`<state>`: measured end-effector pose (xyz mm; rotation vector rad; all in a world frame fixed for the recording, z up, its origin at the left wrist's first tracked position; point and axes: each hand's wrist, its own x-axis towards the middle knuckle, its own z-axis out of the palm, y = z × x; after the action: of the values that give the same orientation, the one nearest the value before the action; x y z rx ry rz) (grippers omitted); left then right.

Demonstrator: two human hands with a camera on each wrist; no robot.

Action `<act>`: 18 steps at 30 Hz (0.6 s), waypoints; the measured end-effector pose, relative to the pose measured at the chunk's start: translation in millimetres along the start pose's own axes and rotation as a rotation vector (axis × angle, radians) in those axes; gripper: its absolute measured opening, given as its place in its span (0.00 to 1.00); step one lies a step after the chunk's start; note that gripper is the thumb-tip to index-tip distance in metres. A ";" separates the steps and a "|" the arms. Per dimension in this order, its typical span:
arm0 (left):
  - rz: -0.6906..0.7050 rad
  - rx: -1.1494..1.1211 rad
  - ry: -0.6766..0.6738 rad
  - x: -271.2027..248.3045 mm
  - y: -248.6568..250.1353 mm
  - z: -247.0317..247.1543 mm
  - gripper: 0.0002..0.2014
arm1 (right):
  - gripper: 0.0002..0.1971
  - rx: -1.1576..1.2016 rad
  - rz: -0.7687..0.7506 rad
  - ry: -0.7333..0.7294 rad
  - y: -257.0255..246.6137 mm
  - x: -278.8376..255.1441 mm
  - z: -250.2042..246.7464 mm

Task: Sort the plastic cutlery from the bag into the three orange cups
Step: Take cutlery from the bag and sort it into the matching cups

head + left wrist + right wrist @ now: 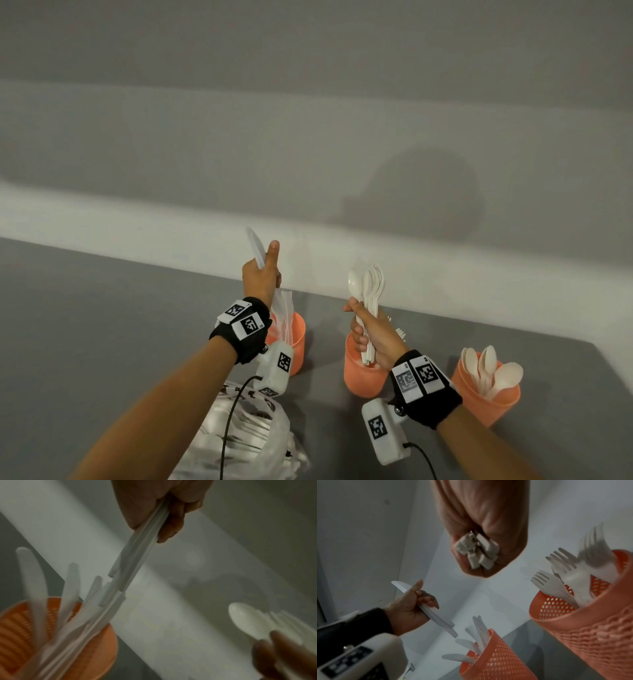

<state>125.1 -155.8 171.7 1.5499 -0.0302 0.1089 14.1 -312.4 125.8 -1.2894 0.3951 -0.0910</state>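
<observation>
My left hand point(262, 274) grips a few white plastic knives point(256, 248) with the blades up. Their handles point down over the left orange cup point(297, 342), which holds more knives point(477, 631). My right hand point(366, 329) is closed round a bundle of white spoons and forks point(370, 284), held upright above the middle orange cup point(359, 377); that cup holds forks point(570, 574). The bundle's handle ends point(477, 550) stick out below my fist. The right orange cup point(486, 397) holds spoons point(493, 370).
The clear plastic bag point(246, 435) with cutlery lies on the grey table point(102, 325) near me, under my left forearm. A white wall point(308, 137) rises just behind the cups. Wrist camera cables hang by both arms.
</observation>
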 end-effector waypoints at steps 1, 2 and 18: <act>0.001 0.018 -0.007 1.3 -5.4 -0.2 0.26 | 0.11 0.010 0.006 -0.003 1.1 1.0 1.0; -0.005 0.029 -0.013 2.5 -10.9 -0.5 0.26 | 0.11 0.018 0.011 -0.004 2.2 2.1 1.7; 0.258 0.237 -0.050 -7.8 -30.6 10.2 0.13 | 0.09 -0.020 0.033 -0.019 10.3 4.6 5.4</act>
<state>120.5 -167.0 140.8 1.7797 -0.2648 0.2861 18.6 -305.9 116.2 -1.3026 0.4014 -0.0468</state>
